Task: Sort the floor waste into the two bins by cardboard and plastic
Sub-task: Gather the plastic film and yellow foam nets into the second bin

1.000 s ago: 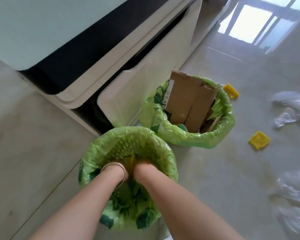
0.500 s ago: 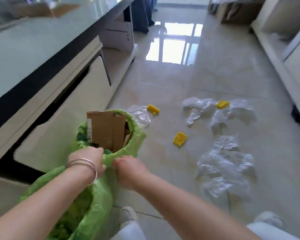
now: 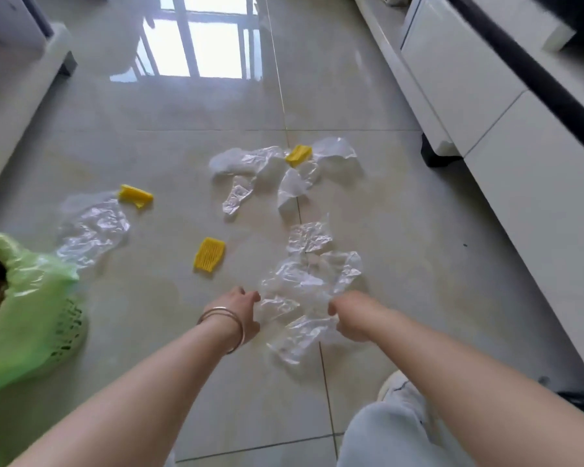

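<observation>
A crumpled clear plastic sheet (image 3: 304, 298) lies on the tiled floor right in front of me. My left hand (image 3: 236, 311), with bangles on its wrist, curls its fingers and thumb around the sheet's left edge. My right hand (image 3: 351, 315) is curled on the sheet's right edge. More clear plastic pieces lie farther out (image 3: 309, 237), (image 3: 243, 163), and one at the left (image 3: 91, 230). Three yellow ridged pieces (image 3: 209, 254), (image 3: 135, 196), (image 3: 298, 155) sit among them. A green-bagged bin (image 3: 31, 298) stands at the left edge.
A long white cabinet (image 3: 486, 96) runs along the right side, with a dark foot (image 3: 435, 156) on the floor. Another piece of furniture (image 3: 11, 69) borders the left. My shoe (image 3: 398, 385) and trouser leg (image 3: 385, 433) are at the bottom right.
My hands left the green bin's bag and moved right and down to the clear plastic sheet. The view swung right; the cardboard bin is now out of sight.
</observation>
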